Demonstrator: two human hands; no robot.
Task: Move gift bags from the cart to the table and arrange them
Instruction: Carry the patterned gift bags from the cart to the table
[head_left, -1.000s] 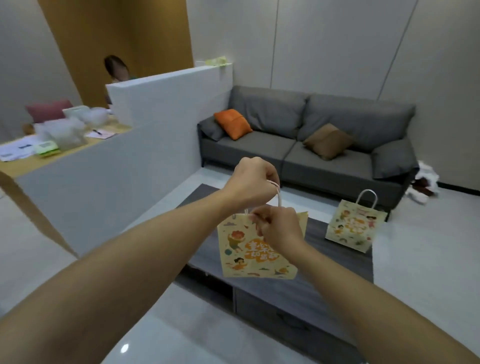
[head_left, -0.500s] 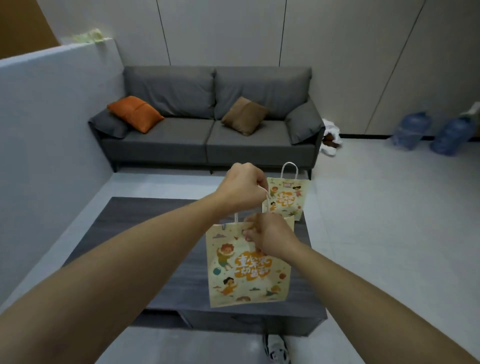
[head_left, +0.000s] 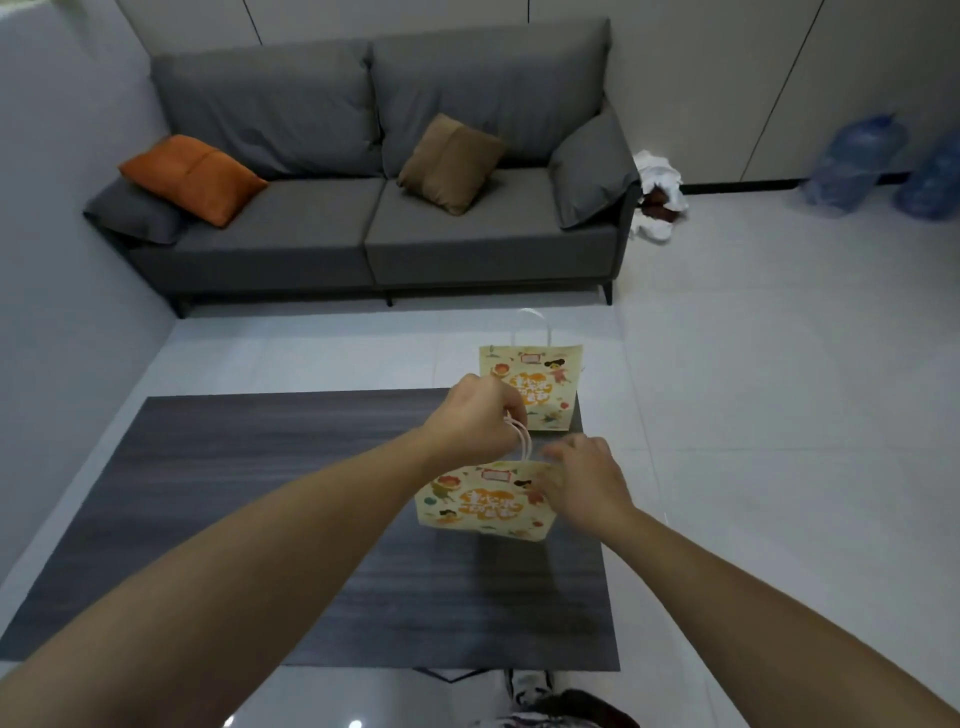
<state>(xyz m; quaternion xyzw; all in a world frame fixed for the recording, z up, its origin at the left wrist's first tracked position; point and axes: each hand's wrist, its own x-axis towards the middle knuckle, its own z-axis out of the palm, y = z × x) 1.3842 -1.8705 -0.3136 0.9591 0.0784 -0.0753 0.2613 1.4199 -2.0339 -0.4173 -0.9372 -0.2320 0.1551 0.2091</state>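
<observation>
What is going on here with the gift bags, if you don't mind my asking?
A person is setting a gift bag down on the dark table. The left hand grips its white handles, while the right hand touches the bag's top edge with loose fingers. Whether the bag's base rests on the table yet is hard to tell. Another gift bag already stands upright at the table's far right corner, just behind. A grey sofa sits beyond.

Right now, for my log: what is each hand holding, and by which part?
Left hand grips the near gift bag by its handles; right hand touches its top edge.
</observation>
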